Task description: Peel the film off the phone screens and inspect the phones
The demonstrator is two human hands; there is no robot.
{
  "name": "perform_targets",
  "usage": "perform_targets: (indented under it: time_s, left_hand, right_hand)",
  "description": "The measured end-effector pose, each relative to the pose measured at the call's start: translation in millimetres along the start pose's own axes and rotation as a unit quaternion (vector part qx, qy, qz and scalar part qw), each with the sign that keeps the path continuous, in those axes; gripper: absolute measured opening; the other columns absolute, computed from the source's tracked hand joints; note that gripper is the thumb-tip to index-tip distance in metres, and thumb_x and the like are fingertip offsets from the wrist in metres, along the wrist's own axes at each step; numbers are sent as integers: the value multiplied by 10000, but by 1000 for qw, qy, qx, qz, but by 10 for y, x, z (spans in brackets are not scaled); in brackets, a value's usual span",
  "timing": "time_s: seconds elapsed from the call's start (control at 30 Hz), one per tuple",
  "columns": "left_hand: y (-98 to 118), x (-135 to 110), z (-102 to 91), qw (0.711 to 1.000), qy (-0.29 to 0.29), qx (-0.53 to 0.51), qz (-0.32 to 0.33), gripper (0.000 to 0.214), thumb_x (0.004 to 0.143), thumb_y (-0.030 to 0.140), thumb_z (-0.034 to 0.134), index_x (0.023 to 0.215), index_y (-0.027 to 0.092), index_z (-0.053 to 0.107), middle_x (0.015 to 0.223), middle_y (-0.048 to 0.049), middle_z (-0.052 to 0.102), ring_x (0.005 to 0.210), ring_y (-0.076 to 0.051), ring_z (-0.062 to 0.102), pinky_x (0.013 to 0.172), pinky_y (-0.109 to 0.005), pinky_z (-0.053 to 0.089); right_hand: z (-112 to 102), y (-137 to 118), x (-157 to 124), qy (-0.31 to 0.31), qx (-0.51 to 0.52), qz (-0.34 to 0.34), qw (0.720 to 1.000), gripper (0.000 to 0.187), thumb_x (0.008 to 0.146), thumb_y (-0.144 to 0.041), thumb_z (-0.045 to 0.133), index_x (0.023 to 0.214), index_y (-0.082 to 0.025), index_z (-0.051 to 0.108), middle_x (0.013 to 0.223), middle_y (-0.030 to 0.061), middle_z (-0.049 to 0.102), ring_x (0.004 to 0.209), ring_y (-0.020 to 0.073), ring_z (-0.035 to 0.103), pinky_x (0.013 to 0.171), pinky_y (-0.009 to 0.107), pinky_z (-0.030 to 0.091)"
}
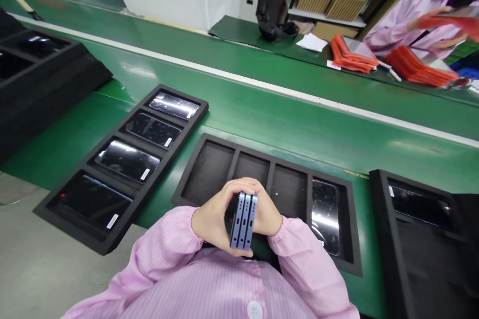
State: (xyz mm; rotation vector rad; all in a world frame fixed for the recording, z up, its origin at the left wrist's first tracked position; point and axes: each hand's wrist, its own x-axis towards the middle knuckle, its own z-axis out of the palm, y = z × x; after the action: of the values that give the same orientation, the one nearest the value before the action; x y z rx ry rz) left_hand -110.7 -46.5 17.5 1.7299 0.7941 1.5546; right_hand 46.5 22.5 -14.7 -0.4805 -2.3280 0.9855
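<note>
My left hand (214, 215) is closed around the left side of a stack of three phones (244, 222), held on edge with their blue-violet bottom ends and charging ports facing me. From the other side, my right hand (266, 213) wraps the same stack, and its fingers meet the left ones at the top. Under and beyond my hands lies a black foam tray (232, 165) with several compartments. A phone (325, 212) rests screen up in its rightmost compartment.
To the left, another foam tray (144, 193) holds several phones, screens up. A foam tray stack (56, 89) stands far left. At right sits a deeper black tray (389, 254) with a phone (419, 202). Across the green bench (262, 104), a person (404, 20) handles red sleeves (421, 67).
</note>
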Motion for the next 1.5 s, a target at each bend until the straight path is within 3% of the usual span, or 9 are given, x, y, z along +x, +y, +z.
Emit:
perform_targets:
  time_s: [0.7, 0.8, 0.9, 1.0, 1.1, 1.2, 1.3, 1.4, 1.5]
  left_hand:
    - [60, -43, 36, 1000, -18, 21, 9, 1035, 422, 495, 921, 1287, 258, 406, 1218, -132, 524, 1214, -343, 520, 1077, -538, 397]
    - [2, -18, -29, 996, -79, -25, 14, 1071, 380, 595, 900, 1276, 256, 421, 1239, -141, 534, 1227, -365, 511, 1103, -566, 358]
    - [-93, 114, -149, 989, -110, -97, -38, 886, 587, 738, 725, 1276, 250, 460, 1335, -141, 504, 1316, -355, 443, 1131, -548, 333]
    - [-217, 362, -239, 981, -39, -67, -179, 662, 808, 637, 593, 1321, 247, 435, 1439, -128, 417, 1406, -302, 336, 1165, -523, 275]
    - [-385, 604, -248, 947, -93, -61, -301, 889, 716, 621, 710, 1414, 232, 321, 1462, -163, 380, 1412, -335, 322, 1133, -544, 311]
    - [-572, 708, -207, 932, -168, -125, -296, 1145, 610, 663, 765, 1495, 223, 186, 1469, -174, 371, 1369, -343, 391, 1132, -509, 325]
    - [-690, 696, -188, 928, -195, -130, -289, 1186, 584, 555, 833, 1510, 238, 164, 1448, -152, 406, 1343, -321, 430, 1127, -473, 338]
    - [-693, 665, -206, 926, -173, -137, -305, 1058, 597, 410, 844, 1468, 231, 271, 1388, -131, 468, 1292, -309, 482, 1088, -465, 384]
    - [-625, 641, -210, 929, -87, -167, -320, 786, 613, 316, 804, 1307, 240, 443, 1293, -84, 528, 1221, -286, 520, 1040, -449, 417]
  right_hand:
    - [29, 60, -56, 0, -10, -55, 998, 581, 730, -449, 752, 1196, -203, 508, 1167, 129, 554, 1111, 288, 555, 967, 492, 486]
    - [-27, 65, -53, 24, -53, -88, 994, 590, 747, -431, 737, 1224, -200, 478, 1132, 134, 581, 1118, 302, 565, 976, 526, 479]
    - [-213, 99, -7, 50, -146, -127, 980, 665, 776, -405, 713, 1327, -192, 408, 1215, 168, 570, 1183, 321, 547, 1053, 602, 400]
    - [-469, 178, 92, 31, -235, -184, 954, 493, 847, -329, 666, 1294, -258, 472, 1319, 133, 548, 1272, 305, 501, 1116, 641, 316]
    - [-637, 301, 211, -28, -277, -187, 942, 218, 927, -224, 574, 1109, -341, 604, 1251, 18, 622, 1238, 241, 546, 1103, 627, 357]
    - [-642, 453, 285, -78, -262, -159, 949, 161, 930, -233, 587, 962, -374, 658, 1098, -39, 691, 1119, 211, 626, 1034, 604, 447]
    - [-539, 584, 278, -115, -245, -142, 952, 110, 890, -287, 652, 928, -389, 672, 1046, -55, 700, 1085, 201, 639, 1024, 576, 472]
    - [-420, 605, 221, -40, -290, -198, 936, 287, 885, -214, 654, 1049, -449, 642, 1197, -52, 642, 1219, 224, 559, 1074, 629, 384]
    - [-368, 492, 181, 89, -366, -235, 896, 570, 874, -106, 630, 1266, -501, 508, 1481, -9, 407, 1404, 291, 337, 1096, 719, 231]
